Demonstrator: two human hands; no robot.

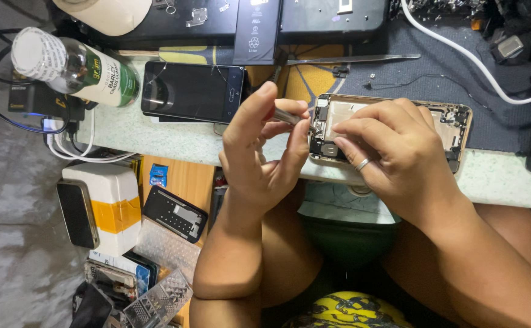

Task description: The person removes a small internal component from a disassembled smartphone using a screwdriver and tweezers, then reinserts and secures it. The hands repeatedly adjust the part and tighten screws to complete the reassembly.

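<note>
On opened phone (399, 118): both hands

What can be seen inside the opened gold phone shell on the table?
Inside the phone shell: a pale metal plate and small dark components at its left end. The right hand covers the middle; the left hand holds a slim tool there.

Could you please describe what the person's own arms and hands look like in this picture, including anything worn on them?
Both forearms are bare, with no sleeves, gloves, watch or bracelet in view. The right hand wears a plain silver-coloured ring on one finger. The left hand shows no ring or other jewellery on the fingers that can be seen. Fingernails on both hands look short and unpainted.
</note>
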